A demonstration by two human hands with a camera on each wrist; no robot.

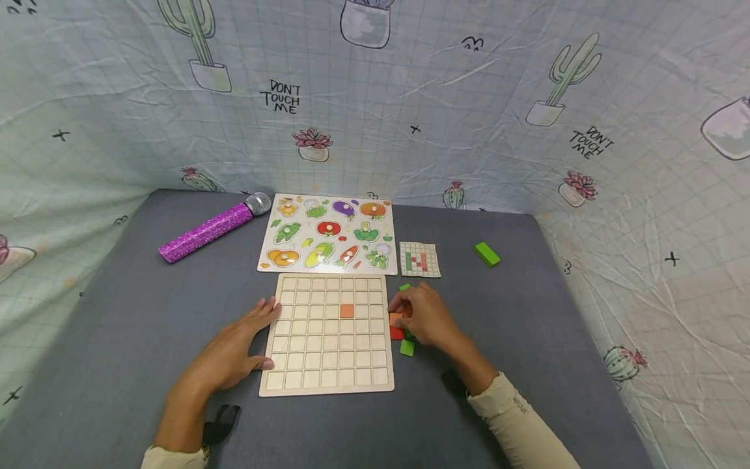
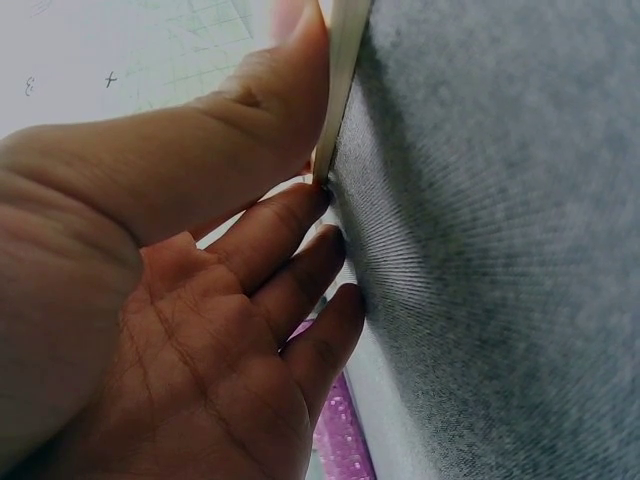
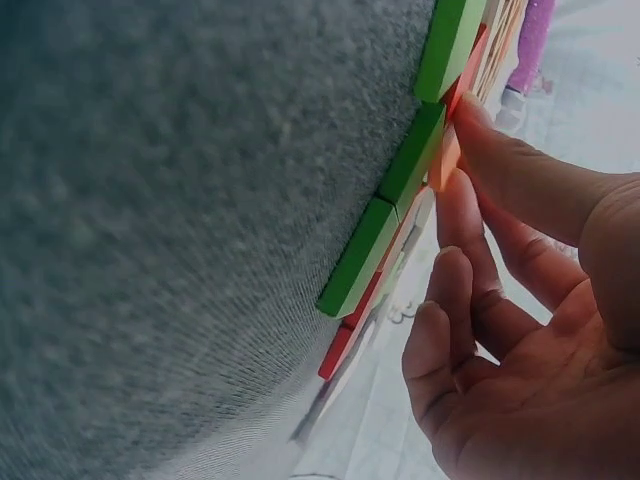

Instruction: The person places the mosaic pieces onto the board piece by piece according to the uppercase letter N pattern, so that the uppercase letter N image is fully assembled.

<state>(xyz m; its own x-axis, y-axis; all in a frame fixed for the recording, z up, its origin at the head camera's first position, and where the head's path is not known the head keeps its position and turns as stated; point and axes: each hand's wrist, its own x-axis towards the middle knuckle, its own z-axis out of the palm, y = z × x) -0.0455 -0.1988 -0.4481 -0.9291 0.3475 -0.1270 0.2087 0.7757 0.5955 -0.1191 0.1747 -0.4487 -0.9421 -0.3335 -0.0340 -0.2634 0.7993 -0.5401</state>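
A pale wooden grid board (image 1: 313, 343) lies flat before me, with one orange tile (image 1: 347, 311) in a cell of its upper right part. My left hand (image 1: 234, 352) rests along the board's left edge, fingers spread and thumb lower down; its palm (image 2: 210, 360) shows in the left wrist view. At the right edge, my right hand (image 1: 430, 317) pinches another orange tile (image 3: 447, 163) between thumb and fingertips. Around it lie red tiles (image 1: 397, 333) and green tiles (image 1: 407, 348), partly hidden under that hand.
Behind the board lies a vegetable picture puzzle (image 1: 368, 253), with a small pattern card (image 1: 432, 260) to its right. A glittery purple microphone (image 1: 206, 232) lies back left. One green block (image 1: 487, 255) sits apart at right. Printed cloth (image 1: 410, 163) hangs behind the grey table (image 1: 498, 312).
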